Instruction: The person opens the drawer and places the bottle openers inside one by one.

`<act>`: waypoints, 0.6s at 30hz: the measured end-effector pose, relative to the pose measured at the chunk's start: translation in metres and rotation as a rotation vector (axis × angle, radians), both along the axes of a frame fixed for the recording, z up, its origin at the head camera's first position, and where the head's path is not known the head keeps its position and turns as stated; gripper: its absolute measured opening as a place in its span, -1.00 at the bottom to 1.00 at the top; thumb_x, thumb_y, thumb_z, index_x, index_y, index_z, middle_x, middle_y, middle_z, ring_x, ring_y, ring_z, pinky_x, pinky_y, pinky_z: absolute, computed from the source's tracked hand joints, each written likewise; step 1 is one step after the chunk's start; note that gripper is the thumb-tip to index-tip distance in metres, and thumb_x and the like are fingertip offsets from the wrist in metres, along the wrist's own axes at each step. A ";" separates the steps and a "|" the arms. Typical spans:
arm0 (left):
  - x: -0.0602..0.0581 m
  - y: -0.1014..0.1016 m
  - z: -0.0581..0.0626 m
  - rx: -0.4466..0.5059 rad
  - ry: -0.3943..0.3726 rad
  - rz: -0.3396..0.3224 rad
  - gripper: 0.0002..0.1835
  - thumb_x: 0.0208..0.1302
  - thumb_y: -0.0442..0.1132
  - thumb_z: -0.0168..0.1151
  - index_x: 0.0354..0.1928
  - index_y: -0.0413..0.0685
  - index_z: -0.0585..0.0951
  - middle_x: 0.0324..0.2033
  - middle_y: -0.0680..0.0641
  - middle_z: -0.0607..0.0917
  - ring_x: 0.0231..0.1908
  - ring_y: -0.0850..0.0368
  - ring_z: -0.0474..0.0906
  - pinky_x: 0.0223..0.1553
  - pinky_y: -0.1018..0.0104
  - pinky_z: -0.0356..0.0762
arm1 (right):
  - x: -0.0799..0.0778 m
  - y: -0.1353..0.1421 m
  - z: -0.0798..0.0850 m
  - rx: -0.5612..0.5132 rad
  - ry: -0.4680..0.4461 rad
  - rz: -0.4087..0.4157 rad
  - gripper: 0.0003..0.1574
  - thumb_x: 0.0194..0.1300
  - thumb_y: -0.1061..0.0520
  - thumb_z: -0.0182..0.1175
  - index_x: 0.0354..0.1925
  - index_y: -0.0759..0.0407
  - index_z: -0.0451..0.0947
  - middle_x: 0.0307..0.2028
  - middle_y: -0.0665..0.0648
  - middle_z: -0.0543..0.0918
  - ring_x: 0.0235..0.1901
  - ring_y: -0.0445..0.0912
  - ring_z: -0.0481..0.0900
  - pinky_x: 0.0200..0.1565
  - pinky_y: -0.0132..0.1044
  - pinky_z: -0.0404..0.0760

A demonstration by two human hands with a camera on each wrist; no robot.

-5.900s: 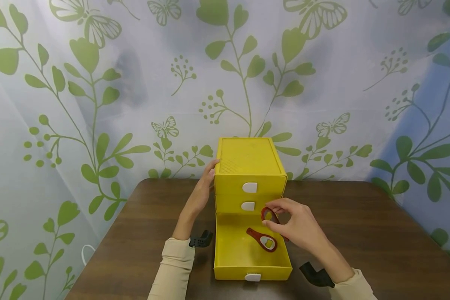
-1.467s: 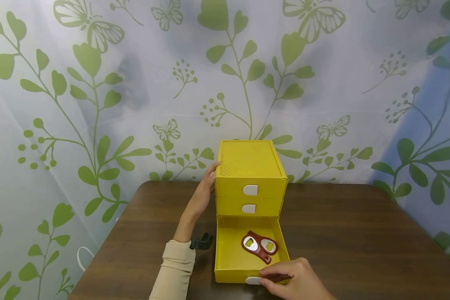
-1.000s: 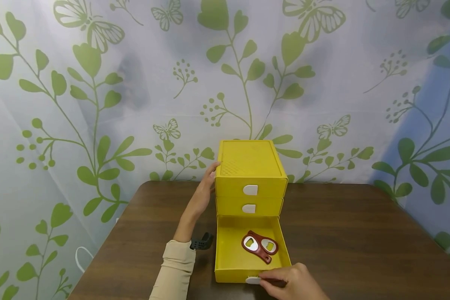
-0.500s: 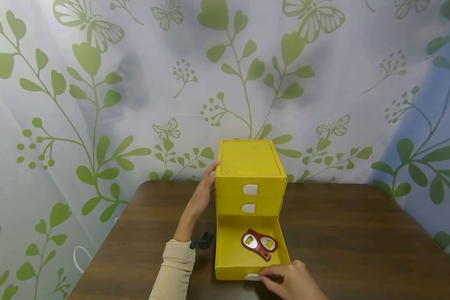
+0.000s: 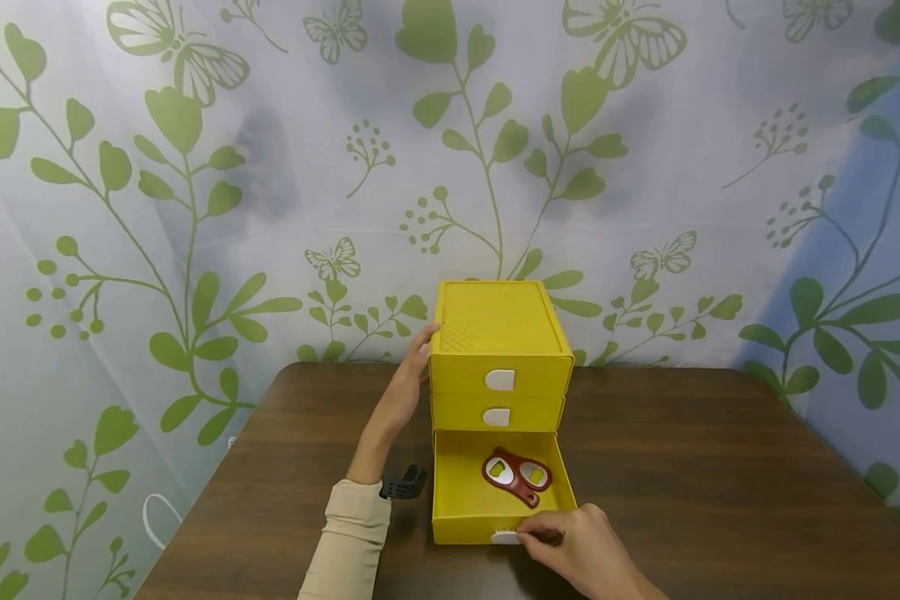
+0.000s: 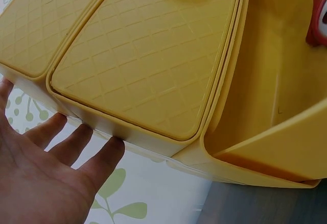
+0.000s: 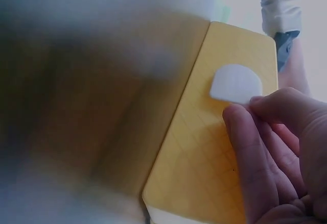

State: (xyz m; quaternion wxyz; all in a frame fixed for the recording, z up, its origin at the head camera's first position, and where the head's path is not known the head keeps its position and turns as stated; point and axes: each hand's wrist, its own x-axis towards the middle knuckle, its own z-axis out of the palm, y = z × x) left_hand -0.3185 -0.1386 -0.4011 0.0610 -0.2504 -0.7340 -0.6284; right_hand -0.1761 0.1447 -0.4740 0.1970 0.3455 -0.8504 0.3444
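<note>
A yellow drawer unit (image 5: 502, 321) stands on the table, its bottom drawer (image 5: 457, 492) pulled out and the two above it closed. Inside that drawer lie two red bottle openers with pale metal heads, one opener (image 5: 512, 477) partly over the other opener (image 5: 537, 475). My left hand (image 5: 401, 396) rests against the unit's left side, fingers extended along it, as the left wrist view shows. At the drawer's front my right hand (image 5: 581, 546) pinches the edge of the white handle (image 7: 235, 83) between thumb and index finger.
The brown table (image 5: 682, 467) spreads out on both sides of the unit. Right behind it hangs a leaf-patterned curtain (image 5: 285, 192). A white cable (image 5: 150, 517) loops at the table's left edge.
Earlier my right hand held one opener above the drawer; both now lie inside. Over the last half second the drawer has slid a little inward with my right hand. The left hand stays put.
</note>
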 end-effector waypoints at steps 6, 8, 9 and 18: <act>0.000 0.000 -0.001 0.000 -0.007 -0.005 -0.40 0.67 0.20 -0.37 0.63 0.27 0.07 0.63 0.02 -0.03 0.60 -0.09 -0.08 0.45 -0.43 0.05 | -0.011 -0.004 -0.002 -0.015 0.025 -0.012 -0.81 0.10 0.25 0.54 -0.39 -0.07 0.83 -0.48 -0.20 0.79 -0.48 -0.57 0.59 -0.47 -0.64 0.52; 0.000 0.000 -0.002 0.000 -0.008 -0.008 -0.40 0.68 0.19 -0.38 0.63 0.25 0.07 0.64 0.02 -0.04 0.61 -0.09 -0.09 0.45 -0.43 0.04 | -0.014 -0.005 -0.002 -0.017 0.015 -0.018 -0.81 0.12 0.25 0.53 -0.39 -0.07 0.83 -0.47 -0.20 0.79 -0.47 -0.57 0.59 -0.46 -0.64 0.53; 0.000 -0.001 -0.002 0.001 -0.008 -0.008 -0.39 0.68 0.19 -0.37 0.63 0.25 0.07 0.64 0.01 -0.04 0.61 -0.09 -0.09 0.45 -0.43 0.04 | -0.016 -0.005 -0.002 -0.019 0.005 -0.021 -0.82 0.13 0.25 0.53 -0.39 -0.07 0.83 -0.47 -0.20 0.79 -0.46 -0.56 0.60 -0.46 -0.64 0.54; 0.000 -0.001 0.001 0.000 -0.011 -0.006 -0.41 0.67 0.18 -0.36 0.62 0.25 0.09 0.63 0.00 -0.03 0.61 -0.09 -0.12 0.45 -0.43 0.04 | -0.036 -0.010 0.003 -0.006 -0.069 -0.113 -0.83 0.18 0.20 0.52 -0.41 -0.12 0.82 -0.45 -0.26 0.78 -0.45 -0.50 0.63 -0.41 -0.59 0.59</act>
